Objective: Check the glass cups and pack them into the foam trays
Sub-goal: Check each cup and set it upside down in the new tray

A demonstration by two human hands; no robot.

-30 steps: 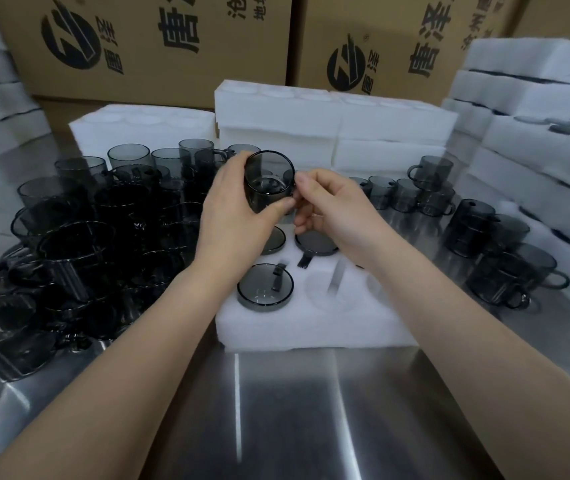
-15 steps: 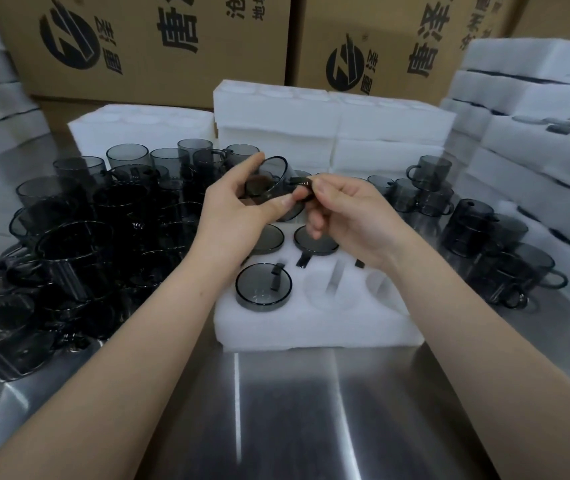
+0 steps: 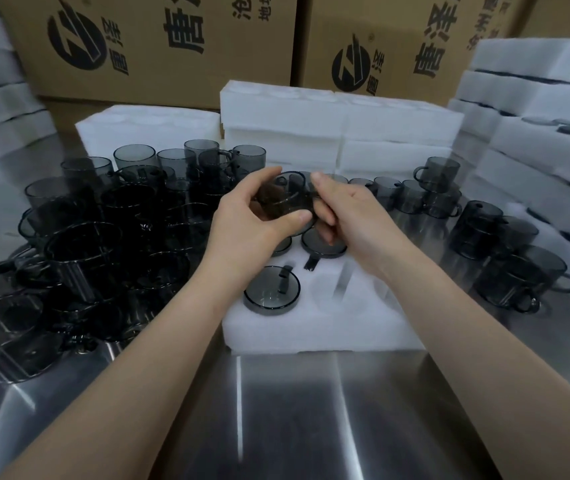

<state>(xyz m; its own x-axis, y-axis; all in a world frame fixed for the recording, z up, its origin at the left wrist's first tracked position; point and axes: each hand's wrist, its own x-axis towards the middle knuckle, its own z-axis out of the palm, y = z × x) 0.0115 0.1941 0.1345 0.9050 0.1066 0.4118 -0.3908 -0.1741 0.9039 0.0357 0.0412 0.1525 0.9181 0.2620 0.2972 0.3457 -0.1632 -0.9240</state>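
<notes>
Both my left hand and right hand grip one glass cup above the foam tray; I should rotate it slowly, checking rim and handle.

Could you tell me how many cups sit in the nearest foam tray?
3 cups: one front-left, one behind it partly under the left hand, one mid-tray by the right hand; others may be hidden.

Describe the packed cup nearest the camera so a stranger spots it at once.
On the steel table, find the nearest foam tray. The cup sits in its near-left pocket. Unlike the cups behind, it shows whole.
</notes>
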